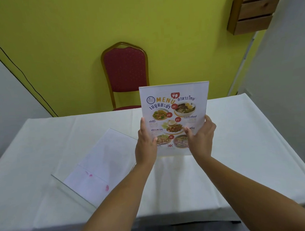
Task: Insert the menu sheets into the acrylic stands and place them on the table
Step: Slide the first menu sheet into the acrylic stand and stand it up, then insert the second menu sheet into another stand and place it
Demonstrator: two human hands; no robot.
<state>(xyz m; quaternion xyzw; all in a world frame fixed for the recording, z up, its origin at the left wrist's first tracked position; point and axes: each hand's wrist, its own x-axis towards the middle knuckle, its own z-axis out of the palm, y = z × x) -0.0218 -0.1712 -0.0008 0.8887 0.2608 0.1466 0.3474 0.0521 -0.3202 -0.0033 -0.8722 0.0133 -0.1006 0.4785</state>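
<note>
An upright acrylic stand (pixel 174 102) with a colourful food menu sheet inside it is held above the middle of the table (pixel 242 144). My left hand (pixel 146 145) grips its lower left edge. My right hand (pixel 200 138) grips its lower right edge, thumb across the front. A second acrylic stand (pixel 97 168) lies flat on the tablecloth to the left, with a white sheet inside showing faint pink marks.
A red padded chair (pixel 125 71) with a gold frame stands behind the table against a yellow-green wall. A wooden shelf unit (pixel 256 5) hangs at the upper right. White tablecloth covers the table right of the held stand.
</note>
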